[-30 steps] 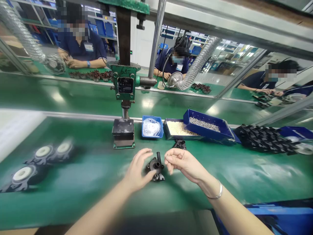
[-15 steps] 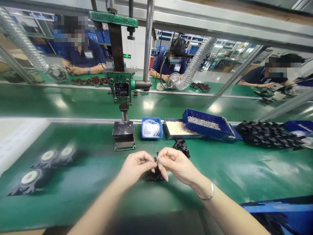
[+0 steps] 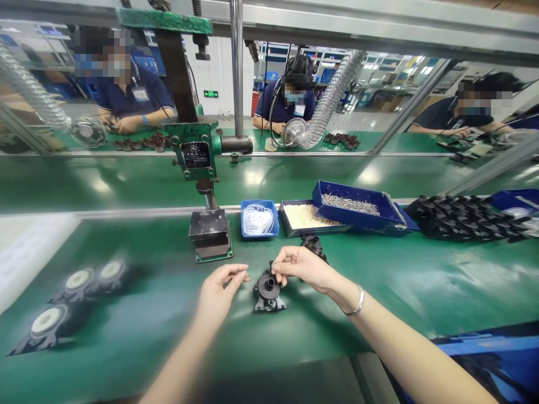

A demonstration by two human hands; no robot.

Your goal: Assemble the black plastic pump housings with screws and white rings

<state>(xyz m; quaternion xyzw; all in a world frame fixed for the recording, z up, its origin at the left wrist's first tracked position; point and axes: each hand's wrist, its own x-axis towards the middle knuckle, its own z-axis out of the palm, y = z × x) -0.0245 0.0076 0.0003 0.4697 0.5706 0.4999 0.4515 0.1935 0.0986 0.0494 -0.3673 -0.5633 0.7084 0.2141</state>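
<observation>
A black plastic housing (image 3: 268, 286) with a round raised collar in its middle lies on the green bench, between my two hands. My right hand (image 3: 301, 265) is at its upper right edge, thumb and fingers pinched together; whatever is in the pinch is too small to make out. Just left of the housing, apart from it, my left hand (image 3: 223, 284) has thumb and forefinger brought close together, and anything between them is too small to name. Behind my right hand sits a second black housing (image 3: 314, 247), partly covered.
A green press (image 3: 196, 151) with a black block stands behind. Beside it are a blue tray of white rings (image 3: 259, 220), a tray of cream pieces (image 3: 305, 216) and a bin of metal pins (image 3: 349, 205). Black parts (image 3: 467, 219) are piled right; housings with white rings (image 3: 78, 280) lie left.
My hands have parted: the left moved leftward off the housing, while the right stays at its upper right edge. The housing now shows more fully. The view has shifted slightly.
</observation>
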